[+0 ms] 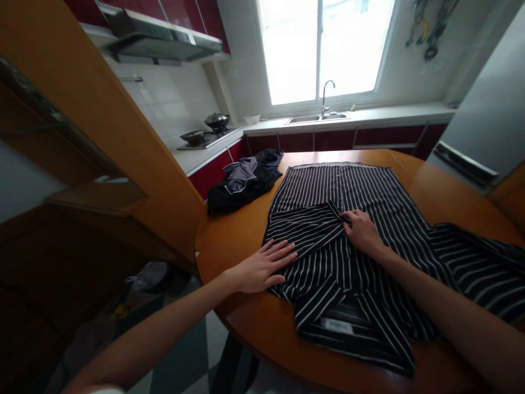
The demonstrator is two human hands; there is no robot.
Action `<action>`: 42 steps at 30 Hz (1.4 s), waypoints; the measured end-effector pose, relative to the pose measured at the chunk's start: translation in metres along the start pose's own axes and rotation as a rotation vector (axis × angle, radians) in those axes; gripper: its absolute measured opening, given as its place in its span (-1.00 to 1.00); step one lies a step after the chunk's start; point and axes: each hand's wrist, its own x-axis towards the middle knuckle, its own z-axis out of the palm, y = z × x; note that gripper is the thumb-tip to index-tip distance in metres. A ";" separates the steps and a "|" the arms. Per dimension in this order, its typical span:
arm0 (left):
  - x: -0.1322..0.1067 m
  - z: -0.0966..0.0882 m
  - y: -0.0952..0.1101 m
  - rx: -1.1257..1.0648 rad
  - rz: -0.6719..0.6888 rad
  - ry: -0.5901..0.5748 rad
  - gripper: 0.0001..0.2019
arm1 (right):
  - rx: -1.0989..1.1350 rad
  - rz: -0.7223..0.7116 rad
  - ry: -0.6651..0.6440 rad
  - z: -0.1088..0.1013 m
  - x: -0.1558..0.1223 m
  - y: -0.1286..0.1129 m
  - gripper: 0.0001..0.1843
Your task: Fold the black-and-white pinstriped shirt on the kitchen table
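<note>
A black shirt with white stripes (369, 191) lies spread on a round wooden table (246, 230), collar toward me. One sleeve is folded across its left side. My left hand (262, 268) lies flat on that folded sleeve near the shirt's left edge, fingers stretched out. My right hand (361, 230) rests at the middle of the shirt, its fingers pinched on the end of the folded sleeve. The other sleeve trails off to the right under my right forearm.
A dark bundle of clothes (244, 180) sits at the table's far left. A wooden partition (123, 137) stands to the left. Behind are a counter with sink (318, 116), a stove with pans (205, 135) and a grey fridge (484, 120).
</note>
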 end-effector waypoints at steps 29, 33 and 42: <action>0.108 -0.049 0.012 -0.195 0.098 0.194 -0.55 | 0.209 0.015 0.041 -0.009 0.007 -0.011 -0.60; 0.153 -0.017 -0.033 -0.020 -0.040 0.209 -0.49 | 0.158 0.007 -0.033 -0.006 0.004 -0.008 -0.62; 0.155 0.008 -0.054 0.054 -0.163 0.222 -0.42 | -0.012 -0.036 -0.093 -0.006 0.002 -0.016 -0.49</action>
